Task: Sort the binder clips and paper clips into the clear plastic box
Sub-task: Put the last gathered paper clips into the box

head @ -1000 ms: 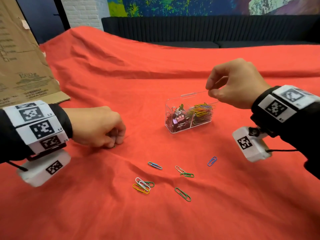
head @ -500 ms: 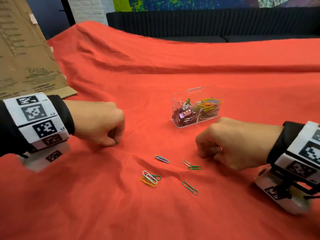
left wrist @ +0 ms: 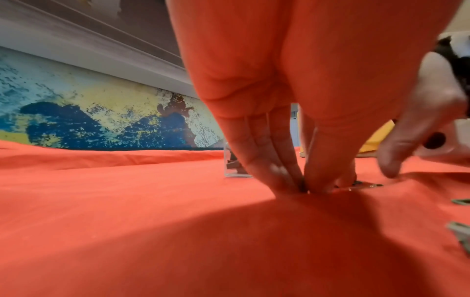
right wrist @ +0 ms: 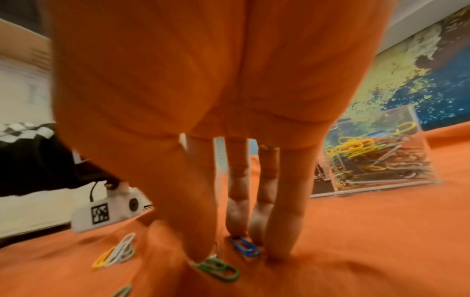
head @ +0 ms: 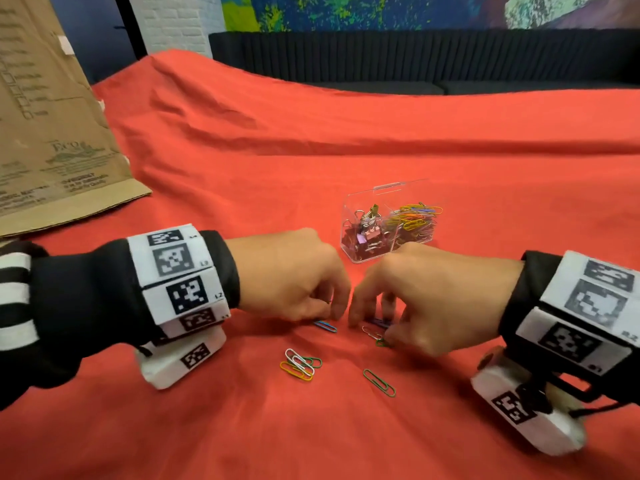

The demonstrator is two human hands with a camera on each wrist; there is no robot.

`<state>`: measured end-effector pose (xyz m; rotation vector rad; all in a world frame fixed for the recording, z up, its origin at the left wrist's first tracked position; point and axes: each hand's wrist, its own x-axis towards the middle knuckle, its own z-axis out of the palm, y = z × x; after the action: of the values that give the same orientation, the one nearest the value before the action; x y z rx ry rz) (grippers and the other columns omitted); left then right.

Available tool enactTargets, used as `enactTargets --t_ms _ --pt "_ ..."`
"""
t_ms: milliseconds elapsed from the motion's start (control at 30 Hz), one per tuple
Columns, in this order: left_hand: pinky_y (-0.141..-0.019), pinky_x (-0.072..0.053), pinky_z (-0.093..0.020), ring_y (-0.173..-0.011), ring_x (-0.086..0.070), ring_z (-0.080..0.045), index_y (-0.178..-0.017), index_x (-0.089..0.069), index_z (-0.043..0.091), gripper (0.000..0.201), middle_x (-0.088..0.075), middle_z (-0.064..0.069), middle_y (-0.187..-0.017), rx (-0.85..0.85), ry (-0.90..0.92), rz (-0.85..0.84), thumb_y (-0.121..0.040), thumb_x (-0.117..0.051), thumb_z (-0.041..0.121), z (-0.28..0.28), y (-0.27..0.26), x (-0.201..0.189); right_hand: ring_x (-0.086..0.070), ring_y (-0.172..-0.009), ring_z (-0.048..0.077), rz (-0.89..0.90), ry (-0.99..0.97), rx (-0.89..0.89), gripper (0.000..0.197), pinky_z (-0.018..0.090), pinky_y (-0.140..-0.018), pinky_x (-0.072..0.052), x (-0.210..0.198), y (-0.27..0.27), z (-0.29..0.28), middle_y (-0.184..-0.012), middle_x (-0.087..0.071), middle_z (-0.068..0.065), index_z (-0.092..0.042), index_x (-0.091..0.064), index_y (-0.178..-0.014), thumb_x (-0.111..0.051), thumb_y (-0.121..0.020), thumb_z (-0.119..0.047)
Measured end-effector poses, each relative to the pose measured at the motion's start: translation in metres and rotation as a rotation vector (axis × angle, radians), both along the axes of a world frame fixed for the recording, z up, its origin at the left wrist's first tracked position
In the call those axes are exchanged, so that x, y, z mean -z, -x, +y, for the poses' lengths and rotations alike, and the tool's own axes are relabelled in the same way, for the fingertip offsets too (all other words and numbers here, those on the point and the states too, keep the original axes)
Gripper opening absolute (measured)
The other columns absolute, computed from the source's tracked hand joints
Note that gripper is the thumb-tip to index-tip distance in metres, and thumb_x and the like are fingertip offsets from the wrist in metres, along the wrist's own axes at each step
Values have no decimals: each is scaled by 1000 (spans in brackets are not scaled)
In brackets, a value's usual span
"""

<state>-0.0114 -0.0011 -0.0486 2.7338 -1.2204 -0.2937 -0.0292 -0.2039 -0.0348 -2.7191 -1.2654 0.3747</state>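
Note:
The clear plastic box stands with its lid up, binder clips in its left half and paper clips in its right; it also shows in the right wrist view. Just in front of it, my left hand pinches one end of a light-blue paper clip against the cloth, thumb and fingertips together. My right hand stands on straight fingers around a dark-blue paper clip, its thumb by a green clip.
More loose clips lie nearer me: a white, yellow and green cluster and a single green one. The red cloth is wrinkled. A cardboard sheet leans at the left, and a dark sofa stands behind.
My right hand came down from the box's lid to the cloth, then moved left onto the clips. My left hand moved right to the light-blue clip and pinched it.

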Motion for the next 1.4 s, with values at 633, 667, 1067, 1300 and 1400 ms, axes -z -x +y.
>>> enactTargets --t_ms 633,667,1067,1300,1400 --pt "-66 -53 -23 -67 -62 -6 -92 -71 27 24 -72 13 -74 -61 -184 -132 -71 -62 36 -11 15 -5 -64 -68 3 -32 -26 131 19 17 -67 -53 -6 -1 -16 -68 -69 -13 -28 -77 -84 -69 -73 -15" --pt "-65 -51 -21 -68 -63 -7 -92 -71 28 24 -72 12 -75 -57 -187 -142 -72 -62 36 -10 16 -4 -66 -70 2 -40 -39 153 17 14 -67 -52 -12 -6 -21 -68 -71 -14 -29 -77 -81 -71 -73 -15" --pt "-70 -57 -23 -63 -67 6 -87 -81 28 21 -76 14 -71 -175 178 -289 -72 -65 29 -25 -14 -53 -73 -66 8 -346 -511 507 19 21 -66 -56 -16 -117 -51 -66 -74 -6 -25 -76 -68 -80 -69 -7" --pt "-74 -59 -31 -71 -69 -12 -85 -80 27 20 -73 10 -73 -257 137 -379 -70 -66 27 -83 -76 -60 -73 -68 7 -398 -583 520 13 27 -68 -59 -13 -111 -74 -69 -75 -6 -25 -75 -68 -87 -70 -18" --pt "-74 -60 -38 -80 -71 -21 -87 -76 31 19 -70 9 -76 -272 20 -402 -71 -68 28 -106 -95 -53 -72 -67 7 -402 -575 507 12 31 -69 -60 -15 -94 -84 -67 -74 -8 -23 -75 -68 -84 -72 -18"
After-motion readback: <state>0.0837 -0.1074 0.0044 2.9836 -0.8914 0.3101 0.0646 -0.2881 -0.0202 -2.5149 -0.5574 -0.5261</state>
